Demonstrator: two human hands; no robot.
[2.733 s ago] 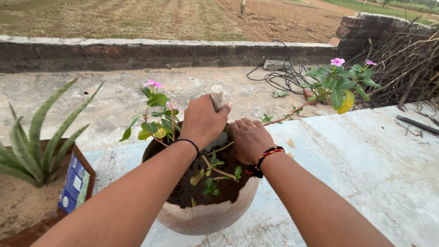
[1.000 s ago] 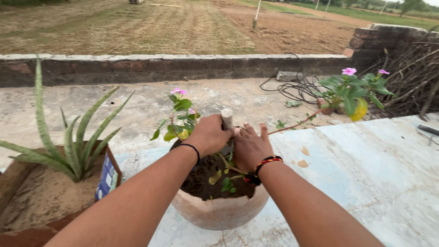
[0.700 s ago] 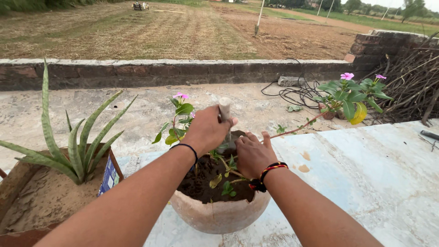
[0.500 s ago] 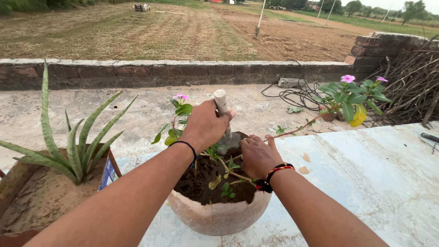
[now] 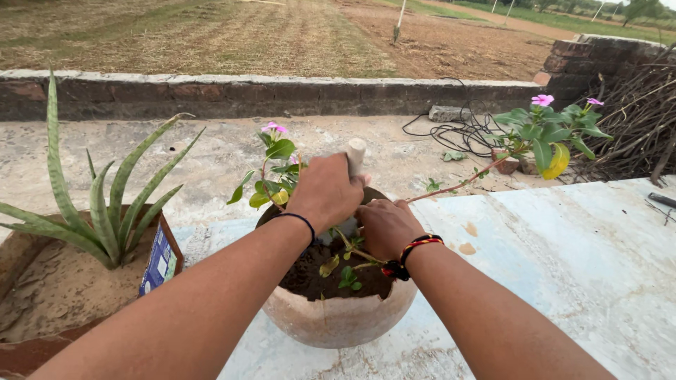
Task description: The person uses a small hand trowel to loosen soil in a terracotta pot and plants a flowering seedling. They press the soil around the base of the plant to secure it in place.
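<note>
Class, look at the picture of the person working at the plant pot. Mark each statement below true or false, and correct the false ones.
1. The left hand grips a pale wooden handle. True.
2. The right hand rests on the table. False: it is over the soil in the pot.
3. The pot holds dark soil and small green plants. True.
4. The aloe stands to the right of the pot. False: it stands to the left, in a box of sandy soil.
5. The plant's flower is yellow. False: it is pink.
</note>
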